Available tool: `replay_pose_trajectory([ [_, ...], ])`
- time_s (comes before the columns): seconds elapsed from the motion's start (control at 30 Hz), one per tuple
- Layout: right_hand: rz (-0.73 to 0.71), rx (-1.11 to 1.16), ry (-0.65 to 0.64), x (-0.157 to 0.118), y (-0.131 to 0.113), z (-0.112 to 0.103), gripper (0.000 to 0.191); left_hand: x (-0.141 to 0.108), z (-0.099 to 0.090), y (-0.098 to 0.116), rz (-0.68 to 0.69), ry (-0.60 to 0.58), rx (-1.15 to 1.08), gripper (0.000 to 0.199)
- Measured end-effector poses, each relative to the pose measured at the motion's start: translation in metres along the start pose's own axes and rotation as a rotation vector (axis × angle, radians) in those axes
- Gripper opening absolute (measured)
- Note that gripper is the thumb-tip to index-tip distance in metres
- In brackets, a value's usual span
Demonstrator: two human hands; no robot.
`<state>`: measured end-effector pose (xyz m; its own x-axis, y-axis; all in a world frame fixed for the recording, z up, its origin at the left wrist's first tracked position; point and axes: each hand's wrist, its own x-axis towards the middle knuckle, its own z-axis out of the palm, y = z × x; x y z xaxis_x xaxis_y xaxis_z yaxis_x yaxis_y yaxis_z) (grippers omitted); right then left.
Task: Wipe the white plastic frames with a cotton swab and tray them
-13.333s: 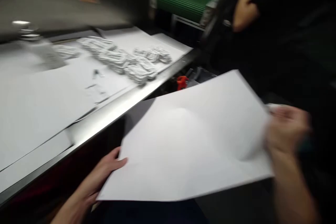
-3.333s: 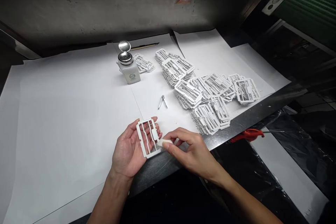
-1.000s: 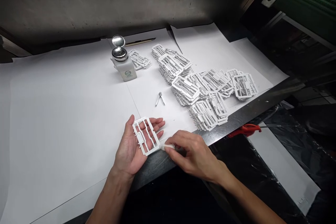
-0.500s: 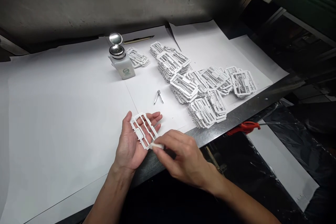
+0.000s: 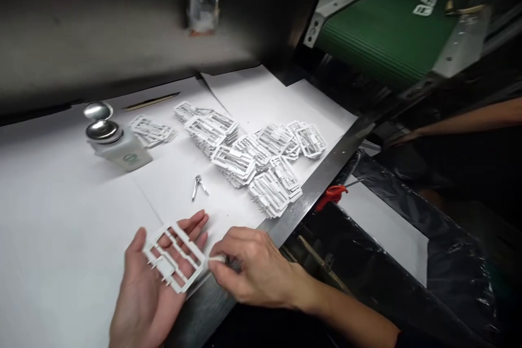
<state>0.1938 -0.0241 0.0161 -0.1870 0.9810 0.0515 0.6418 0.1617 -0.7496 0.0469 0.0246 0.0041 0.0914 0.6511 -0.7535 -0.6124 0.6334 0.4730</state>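
Note:
A white plastic frame with thin inner bars (image 5: 175,258) rests across the palm of my left hand (image 5: 147,293), whose fingers are spread beneath it. Just right of the frame, my right hand (image 5: 256,272) pinches a small white piece (image 5: 217,258), partly hidden by the fingers and blurred. Stacks of similar white frames (image 5: 232,163) stand on the white paper (image 5: 49,217) beyond my hands. A pair of small metal nippers (image 5: 199,187) lies between my hands and the dispenser bottle.
The metal-lidded bottle (image 5: 130,155) stands at the left, beside a smaller frame pile (image 5: 149,130). A thin stick (image 5: 150,102) lies behind. Red-handled tool (image 5: 332,196) is at the table edge. Another person's arm (image 5: 468,119) shows at right, below a green conveyor (image 5: 379,38).
The view has swung right, bringing the conveyor and another person's arm into sight. My right hand with the small white piece has moved slightly off the frame's corner.

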Motion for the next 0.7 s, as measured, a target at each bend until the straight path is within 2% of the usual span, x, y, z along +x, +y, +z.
replay_pose_trajectory([
  [0.1,0.108,0.106,0.089,-0.013,0.008,-0.022,0.011,0.004,0.003,0.001,-0.004,0.074,0.032,0.046],
  [0.2,0.225,0.253,0.324,-0.025,0.028,-0.054,0.019,0.005,0.008,-0.001,-0.067,0.109,0.137,0.03],
  [0.3,0.376,0.325,0.6,-0.029,0.061,-0.094,0.028,0.003,0.019,-0.004,-0.075,0.018,0.29,0.028],
  [0.37,0.439,0.198,0.803,-0.025,0.087,-0.123,0.033,0.0,0.034,-0.005,-0.062,-0.068,0.413,0.034],
  [0.43,0.484,0.123,0.909,-0.013,0.113,-0.149,0.036,-0.004,0.055,-0.006,-0.048,-0.172,0.554,0.037],
  [0.53,0.595,0.015,0.955,0.016,0.143,-0.179,0.035,-0.001,0.102,-0.007,0.052,-0.443,0.852,0.034],
  [0.57,0.642,-0.022,0.947,0.027,0.15,-0.186,0.034,0.004,0.121,-0.007,0.143,-0.494,0.994,0.032],
  [0.63,0.736,-0.078,0.897,0.051,0.16,-0.195,0.031,0.02,0.161,-0.004,0.413,-0.585,1.365,0.032],
  [0.7,0.824,-0.109,0.809,0.071,0.166,-0.202,0.029,0.043,0.202,0.001,0.615,-0.53,1.79,0.039],
])
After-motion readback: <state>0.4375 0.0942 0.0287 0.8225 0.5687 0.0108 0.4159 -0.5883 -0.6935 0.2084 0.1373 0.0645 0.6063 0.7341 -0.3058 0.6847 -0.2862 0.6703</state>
